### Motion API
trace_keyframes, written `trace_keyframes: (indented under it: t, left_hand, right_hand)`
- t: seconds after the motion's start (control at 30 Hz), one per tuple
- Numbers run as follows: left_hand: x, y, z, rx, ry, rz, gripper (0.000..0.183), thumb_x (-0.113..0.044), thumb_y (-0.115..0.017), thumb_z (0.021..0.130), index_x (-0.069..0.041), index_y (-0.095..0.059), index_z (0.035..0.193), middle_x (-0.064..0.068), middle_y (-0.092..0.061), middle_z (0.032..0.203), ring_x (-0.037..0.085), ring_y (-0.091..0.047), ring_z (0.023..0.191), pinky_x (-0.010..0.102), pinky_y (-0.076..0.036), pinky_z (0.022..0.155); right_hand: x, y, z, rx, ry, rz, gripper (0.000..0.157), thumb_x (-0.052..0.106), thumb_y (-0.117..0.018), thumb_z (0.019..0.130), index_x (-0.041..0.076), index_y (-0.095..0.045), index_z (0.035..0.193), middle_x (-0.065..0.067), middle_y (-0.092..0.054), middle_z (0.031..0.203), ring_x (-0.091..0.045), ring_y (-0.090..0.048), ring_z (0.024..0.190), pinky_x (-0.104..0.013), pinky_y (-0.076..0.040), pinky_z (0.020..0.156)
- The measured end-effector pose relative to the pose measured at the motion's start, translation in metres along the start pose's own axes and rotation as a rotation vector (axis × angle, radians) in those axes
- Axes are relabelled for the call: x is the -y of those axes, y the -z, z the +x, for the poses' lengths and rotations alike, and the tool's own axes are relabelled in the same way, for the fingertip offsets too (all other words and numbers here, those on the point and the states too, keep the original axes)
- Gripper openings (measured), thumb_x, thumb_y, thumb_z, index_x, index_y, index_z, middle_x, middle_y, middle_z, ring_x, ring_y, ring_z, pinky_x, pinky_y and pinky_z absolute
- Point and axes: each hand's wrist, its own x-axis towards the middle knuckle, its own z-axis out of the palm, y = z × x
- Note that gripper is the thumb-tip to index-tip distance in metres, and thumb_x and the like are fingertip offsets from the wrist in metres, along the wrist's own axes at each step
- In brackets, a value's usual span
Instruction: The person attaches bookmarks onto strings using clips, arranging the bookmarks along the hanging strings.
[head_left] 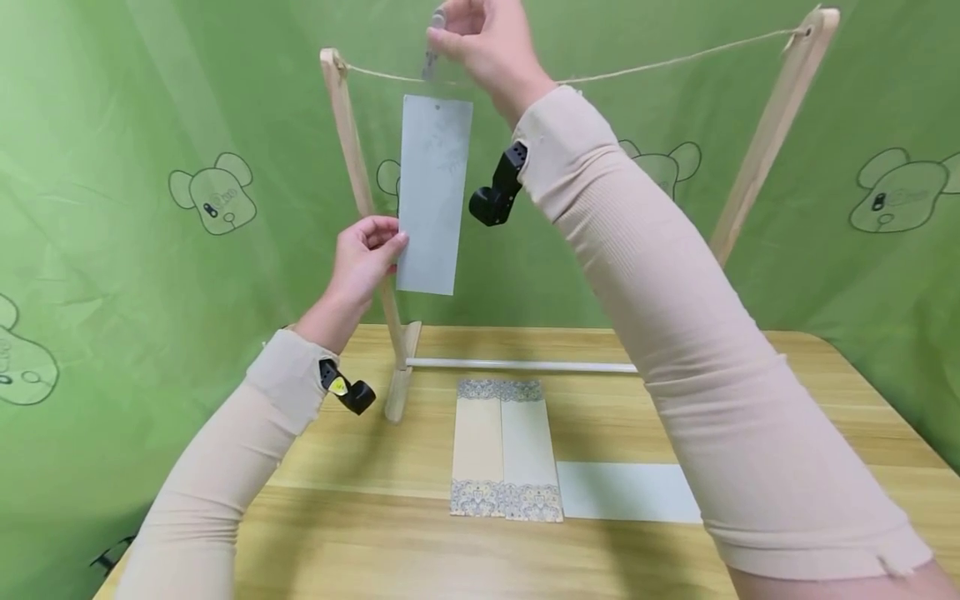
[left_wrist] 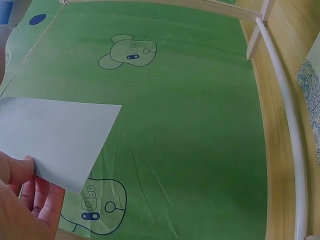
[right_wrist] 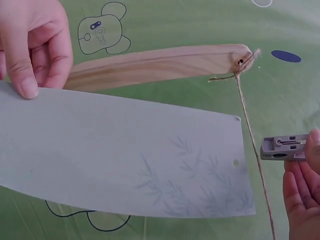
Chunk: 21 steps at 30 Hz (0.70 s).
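A pale blue paper card [head_left: 433,196] with a faint bamboo print and a small hole near its top hangs upright in my left hand [head_left: 363,262], which pinches its lower left edge between thumb and fingers. The card's top lies just below the twine [head_left: 667,62], apart from it in the right wrist view. Above the twine my right hand [head_left: 495,46] pinches a grey clothespin [right_wrist: 284,147] between thumb and fingers. In the right wrist view the pin's tip is beside the twine, and the card is not in its jaws.
Two wooden posts [head_left: 772,133] carry the twine, with a white rod [head_left: 525,365] low between them. On the wooden table [head_left: 360,517] lie a cream patterned card [head_left: 477,442], a pale patterned card [head_left: 527,442] and a light blue card [head_left: 626,492]. A green curtain [head_left: 112,167] hangs behind.
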Motion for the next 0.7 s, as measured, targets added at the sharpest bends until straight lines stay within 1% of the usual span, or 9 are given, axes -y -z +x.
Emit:
trace_keyframes:
  t: [0.1,0.27,0.37,0.53,0.7]
  left_hand:
    - [-0.0001,0.0003,0.0016,-0.008,0.0,-0.004,0.014,-0.003,-0.064,0.088,-0.007,-0.063,0.101,-0.004,-0.06,0.081,0.009,-0.054,0.073,0.019,-0.048,0.058]
    - [0.0008,0.002,0.0037,-0.022,0.001,-0.005,0.015,-0.004,-0.065,0.087,-0.008,-0.063,0.101,-0.003,-0.061,0.083,0.009,-0.054,0.073,0.019,-0.048,0.059]
    - [0.0012,0.0021,0.0038,-0.025,0.009,-0.011,0.015,-0.004,-0.066,0.086,-0.008,-0.064,0.101,-0.002,-0.062,0.085,0.009,-0.055,0.073,0.019,-0.048,0.058]
    - [0.0003,-0.0003,0.003,-0.026,0.002,-0.022,0.015,-0.004,-0.066,0.086,-0.008,-0.064,0.1,-0.001,-0.062,0.085,0.009,-0.055,0.072,0.019,-0.048,0.058]
    - [-0.0013,-0.0026,0.0026,-0.025,-0.009,-0.039,0.015,-0.003,-0.065,0.086,-0.008,-0.064,0.1,-0.003,-0.062,0.082,0.009,-0.055,0.072,0.018,-0.048,0.057]
  right_hand:
    - [-0.0006,0.0002,0.0002,0.002,-0.002,-0.006,0.027,0.005,-0.067,0.086,0.008,-0.057,0.111,0.001,-0.059,0.105,-0.008,-0.053,0.098,-0.012,-0.044,0.083]
    - [-0.0041,0.0004,0.0005,0.003,0.013,-0.004,0.017,0.003,-0.067,0.085,0.009,-0.058,0.098,0.001,-0.058,0.096,-0.008,-0.053,0.091,-0.013,-0.045,0.078]
    - [-0.0061,-0.0002,-0.0002,0.014,0.015,-0.021,0.013,0.003,-0.067,0.085,0.01,-0.059,0.092,0.001,-0.057,0.093,-0.009,-0.052,0.089,-0.014,-0.045,0.078]
    - [-0.0075,-0.0023,-0.0015,0.034,0.005,-0.057,0.013,0.004,-0.067,0.085,0.011,-0.059,0.092,0.001,-0.057,0.094,-0.009,-0.051,0.09,-0.015,-0.045,0.08]
    - [-0.0072,-0.0046,-0.0021,0.052,-0.015,-0.082,0.014,0.005,-0.068,0.085,0.011,-0.059,0.094,0.001,-0.057,0.097,-0.009,-0.051,0.091,-0.016,-0.046,0.081]
